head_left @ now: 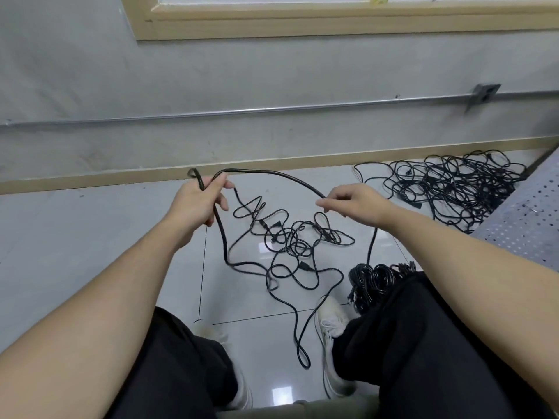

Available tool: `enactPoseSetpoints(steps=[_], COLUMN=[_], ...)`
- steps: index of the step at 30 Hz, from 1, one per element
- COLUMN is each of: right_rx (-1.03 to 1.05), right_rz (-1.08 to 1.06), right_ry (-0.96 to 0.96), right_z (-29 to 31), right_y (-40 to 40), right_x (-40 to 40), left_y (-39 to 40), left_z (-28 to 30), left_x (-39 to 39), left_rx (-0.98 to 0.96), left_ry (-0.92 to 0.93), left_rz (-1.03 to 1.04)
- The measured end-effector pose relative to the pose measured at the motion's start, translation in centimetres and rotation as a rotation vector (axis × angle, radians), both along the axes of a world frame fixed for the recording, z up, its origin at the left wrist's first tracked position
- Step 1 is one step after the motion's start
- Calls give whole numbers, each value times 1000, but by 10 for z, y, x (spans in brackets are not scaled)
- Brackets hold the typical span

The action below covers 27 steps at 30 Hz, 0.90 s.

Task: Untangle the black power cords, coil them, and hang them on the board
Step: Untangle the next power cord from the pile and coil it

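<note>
My left hand [201, 201] grips a black power cord [272, 174] with a small loop sticking out above its fingers. The cord arcs to the right into my right hand [352, 204], which pinches it between thumb and fingers. From each hand the cord drops to the floor. Below my hands a loose tangle of black cords [290, 246] with several plugs lies on the grey tiles. A long strand runs from it toward my feet and ends in a loop [304, 358]. The pegboard [526, 219] leans at the right edge.
A large heap of tangled black cords [453, 186] lies at the back right by the wall. A bundle of coiled cords [375, 279] sits beside my right knee. My knees and white shoes fill the foreground. A grey wall with a metal conduit runs behind.
</note>
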State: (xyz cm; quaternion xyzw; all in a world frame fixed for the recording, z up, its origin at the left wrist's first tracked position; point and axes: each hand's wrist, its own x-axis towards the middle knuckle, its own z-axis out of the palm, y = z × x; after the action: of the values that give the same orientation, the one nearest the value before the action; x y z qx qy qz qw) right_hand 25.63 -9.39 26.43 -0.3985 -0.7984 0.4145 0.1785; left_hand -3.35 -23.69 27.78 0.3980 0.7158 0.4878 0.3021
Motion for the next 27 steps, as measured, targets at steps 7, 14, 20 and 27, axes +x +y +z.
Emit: enactPoseSetpoints(steps=[7, 14, 20, 27], right_rx=[-259, -144, -9, 13], right_rz=[157, 78, -60, -152], right_ry=[-36, 5, -357, -250], right_z=[-1, 2, -12, -19], right_y=[-23, -32, -11, -7], right_x=[-27, -49, -40, -45], left_y=[4, 8, 15, 23], left_z=[-1, -6, -9, -7], left_x=[17, 23, 38, 69], left_rx=[-46, -125, -201, -192], left_ry=[48, 204, 562, 635], left_rz=[-30, -60, -112, -290])
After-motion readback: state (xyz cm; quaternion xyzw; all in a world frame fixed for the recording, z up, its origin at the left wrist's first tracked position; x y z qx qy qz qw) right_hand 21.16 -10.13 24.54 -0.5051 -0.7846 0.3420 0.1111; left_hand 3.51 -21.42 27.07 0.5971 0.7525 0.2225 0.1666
